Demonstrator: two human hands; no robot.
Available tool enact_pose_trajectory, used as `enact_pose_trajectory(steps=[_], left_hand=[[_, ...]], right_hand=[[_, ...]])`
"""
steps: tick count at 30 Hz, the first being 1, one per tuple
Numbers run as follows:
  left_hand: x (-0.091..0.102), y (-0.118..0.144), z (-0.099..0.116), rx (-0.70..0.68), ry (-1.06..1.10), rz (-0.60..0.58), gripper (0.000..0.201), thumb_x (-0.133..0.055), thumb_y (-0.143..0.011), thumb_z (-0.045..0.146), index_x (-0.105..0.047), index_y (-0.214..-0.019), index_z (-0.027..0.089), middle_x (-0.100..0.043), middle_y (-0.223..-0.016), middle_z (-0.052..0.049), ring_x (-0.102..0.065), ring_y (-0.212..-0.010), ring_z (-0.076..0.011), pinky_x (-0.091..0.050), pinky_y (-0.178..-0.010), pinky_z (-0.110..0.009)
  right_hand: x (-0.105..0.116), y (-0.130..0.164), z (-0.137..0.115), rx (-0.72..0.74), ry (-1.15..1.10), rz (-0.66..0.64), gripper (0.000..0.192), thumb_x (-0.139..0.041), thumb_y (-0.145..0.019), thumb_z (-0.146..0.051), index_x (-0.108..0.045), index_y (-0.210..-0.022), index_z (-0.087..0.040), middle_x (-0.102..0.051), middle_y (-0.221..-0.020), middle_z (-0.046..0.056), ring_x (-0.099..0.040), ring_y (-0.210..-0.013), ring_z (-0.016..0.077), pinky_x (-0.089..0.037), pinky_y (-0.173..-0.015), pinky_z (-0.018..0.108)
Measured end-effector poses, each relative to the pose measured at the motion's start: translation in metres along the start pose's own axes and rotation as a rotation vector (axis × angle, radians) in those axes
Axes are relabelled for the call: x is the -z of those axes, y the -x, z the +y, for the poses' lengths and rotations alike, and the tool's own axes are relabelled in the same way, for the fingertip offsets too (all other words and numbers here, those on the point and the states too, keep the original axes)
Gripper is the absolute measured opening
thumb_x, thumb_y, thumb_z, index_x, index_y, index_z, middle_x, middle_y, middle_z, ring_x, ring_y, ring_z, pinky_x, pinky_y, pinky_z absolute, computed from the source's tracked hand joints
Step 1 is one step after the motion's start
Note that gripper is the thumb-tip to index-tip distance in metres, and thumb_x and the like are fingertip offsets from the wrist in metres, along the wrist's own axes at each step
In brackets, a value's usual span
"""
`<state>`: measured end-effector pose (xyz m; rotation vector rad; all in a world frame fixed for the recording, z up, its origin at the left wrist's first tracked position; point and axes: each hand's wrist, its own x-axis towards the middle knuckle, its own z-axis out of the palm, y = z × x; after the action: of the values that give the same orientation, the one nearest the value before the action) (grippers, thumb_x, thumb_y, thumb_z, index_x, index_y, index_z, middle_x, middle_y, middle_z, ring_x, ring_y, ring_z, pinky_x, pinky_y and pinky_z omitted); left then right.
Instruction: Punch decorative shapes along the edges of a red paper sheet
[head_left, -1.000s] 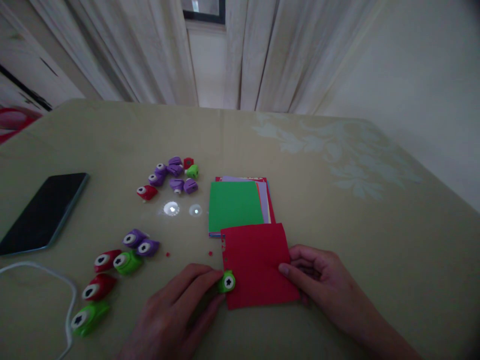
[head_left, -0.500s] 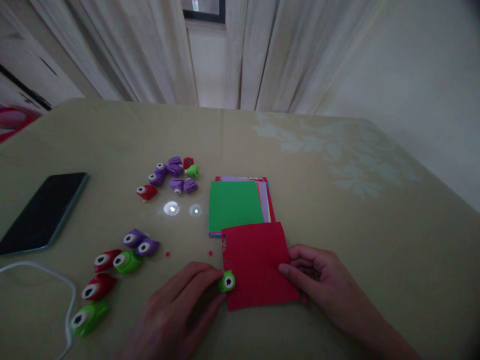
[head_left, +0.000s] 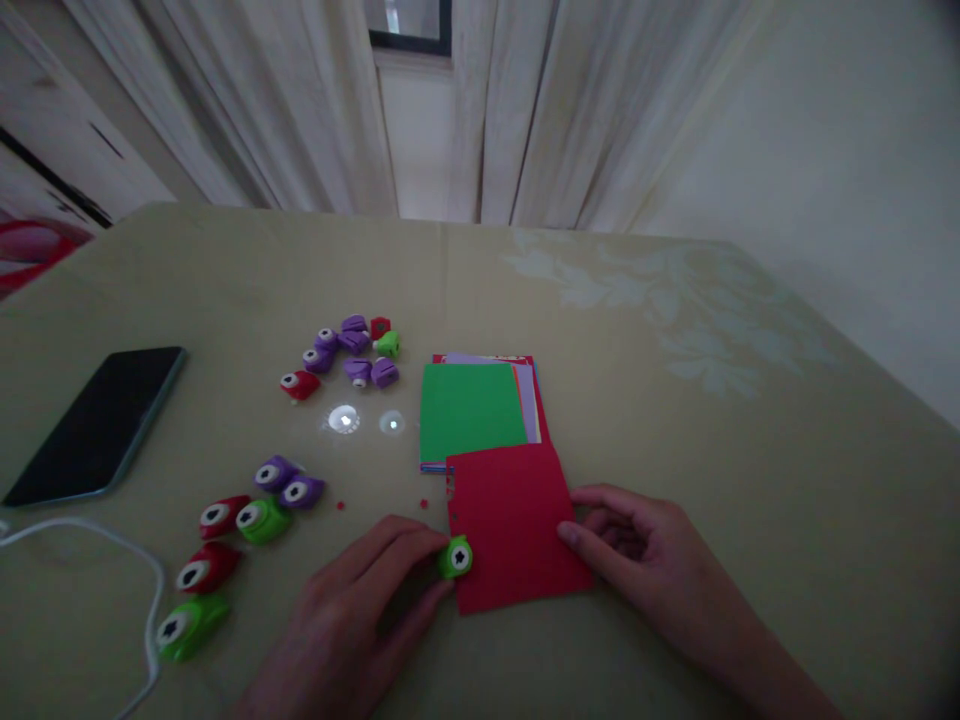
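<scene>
Fingers (head_left: 414, 543) of the left hand (head_left: 345, 610) closed on a small green punch (head_left: 456, 558), held at the left edge of the red paper (head_left: 521, 530); at the opposite edge, thumb of the right hand (head_left: 637, 550) laid flat on top, pinching the sheet against bent fingers. Rounded, shiny plastic on the punch, with a white disc and dark star on its face. Thin, matte, nearly square paper, nicked with little cut-outs down the upper left side and overlapping the near edge of a stack (head_left: 472, 410) of coloured sheets, green uppermost. To the left, on the smooth, leaf-patterned desk (head_left: 645, 380): six plump punches (head_left: 208, 566) in purple, red and green, with a smaller cluster (head_left: 354, 342) farther back. Hidden: the punch's rear behind the fingers and the right fingertips' hold underneath. Cut off by the frame: both forearms and a white cable (head_left: 154, 600). Too small for certain shape: two red bits (head_left: 424, 504).
</scene>
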<state>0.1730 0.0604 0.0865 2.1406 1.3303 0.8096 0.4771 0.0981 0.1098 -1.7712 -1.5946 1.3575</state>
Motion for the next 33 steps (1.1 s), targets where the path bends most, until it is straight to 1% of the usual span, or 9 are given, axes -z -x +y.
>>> enact_pose_trajectory(steps=[3,6,9,11,13,17,23,29,33], left_hand=[[-0.001,0.000,-0.001,0.006,0.019,0.015,0.017,-0.065,-0.106,0.028,-0.068,-0.122,0.032,-0.078,-0.108,0.002,-0.080,-0.092,-0.0152,-0.066,-0.082,-0.022],[-0.003,0.000,-0.002,0.034,0.059,0.003,0.021,-0.066,-0.104,0.024,-0.068,-0.123,0.034,-0.077,-0.110,0.003,-0.079,-0.092,-0.0148,-0.065,-0.082,-0.022],[-0.004,0.000,-0.002,0.058,0.095,-0.022,0.023,-0.067,-0.101,0.020,-0.069,-0.120,0.034,-0.076,-0.110,0.003,-0.077,-0.091,-0.0153,-0.064,-0.082,-0.023],[-0.004,0.000,-0.002,0.068,0.106,-0.039,0.022,-0.068,-0.101,0.019,-0.070,-0.118,0.032,-0.076,-0.109,0.001,-0.076,-0.091,-0.0166,-0.063,-0.082,-0.024],[-0.003,-0.001,-0.002,0.075,0.112,-0.052,0.022,-0.067,-0.100,0.018,-0.071,-0.118,0.031,-0.075,-0.109,0.000,-0.076,-0.092,-0.0176,-0.062,-0.083,-0.026],[-0.003,-0.003,-0.001,0.078,0.127,-0.063,0.022,-0.066,-0.100,0.017,-0.071,-0.117,0.030,-0.075,-0.110,-0.001,-0.074,-0.095,-0.0194,-0.061,-0.085,-0.029],[-0.003,-0.005,-0.002,0.077,0.120,-0.054,0.020,-0.067,-0.098,0.017,-0.073,-0.115,0.028,-0.075,-0.107,-0.001,-0.074,-0.093,-0.0205,-0.061,-0.084,-0.031],[-0.005,-0.005,-0.004,0.089,0.159,-0.078,0.021,-0.069,-0.098,0.016,-0.072,-0.115,0.028,-0.074,-0.107,0.000,-0.073,-0.092,-0.0188,-0.060,-0.084,-0.030],[-0.006,-0.006,-0.003,0.086,0.158,-0.088,0.018,-0.066,-0.099,0.015,-0.071,-0.112,0.026,-0.072,-0.105,-0.001,-0.072,-0.091,-0.0188,-0.058,-0.082,-0.030]], right_hand=[[0.007,0.002,0.000,0.132,0.207,0.160,0.037,-0.074,-0.095,-0.055,-0.080,-0.110,-0.021,-0.075,-0.073,0.005,-0.067,-0.060,0.0198,-0.053,-0.055,0.030],[0.008,0.004,0.001,0.365,0.318,0.270,0.025,-0.070,-0.101,-0.044,-0.077,-0.110,-0.022,-0.073,-0.076,0.004,-0.066,-0.060,0.0178,-0.054,-0.057,0.029],[-0.001,0.006,-0.002,0.660,0.403,0.227,0.021,-0.066,-0.105,-0.033,-0.074,-0.120,-0.021,-0.076,-0.097,0.008,-0.072,-0.081,0.0202,-0.061,-0.071,0.031],[-0.009,0.008,-0.006,0.828,0.496,0.151,0.029,-0.065,-0.106,-0.031,-0.072,-0.132,-0.021,-0.076,-0.115,0.012,-0.074,-0.101,0.0240,-0.063,-0.086,0.036],[-0.018,0.009,-0.011,0.947,0.589,0.085,0.037,-0.064,-0.107,-0.032,-0.068,-0.142,-0.021,-0.073,-0.129,0.015,-0.071,-0.116,0.0273,-0.061,-0.098,0.042],[-0.030,0.008,-0.018,1.043,0.673,0.007,0.042,-0.059,-0.110,-0.035,-0.064,-0.148,-0.020,-0.071,-0.137,0.015,-0.067,-0.125,0.0283,-0.056,-0.108,0.046],[-0.037,0.002,-0.022,1.055,0.739,-0.044,0.039,-0.057,-0.111,-0.036,-0.066,-0.145,-0.021,-0.073,-0.135,0.013,-0.069,-0.116,0.0282,-0.057,-0.102,0.046],[-0.041,-0.004,-0.032,1.216,0.805,0.010,0.029,-0.056,-0.111,-0.029,-0.070,-0.132,-0.014,-0.078,-0.113,0.013,-0.068,-0.096,0.0242,-0.055,-0.086,0.039],[-0.045,-0.007,-0.037,1.296,0.881,0.042,0.023,-0.058,-0.109,-0.023,-0.072,-0.123,-0.010,-0.074,-0.090,0.008,-0.062,-0.078,0.0213,-0.049,-0.071,0.037]])
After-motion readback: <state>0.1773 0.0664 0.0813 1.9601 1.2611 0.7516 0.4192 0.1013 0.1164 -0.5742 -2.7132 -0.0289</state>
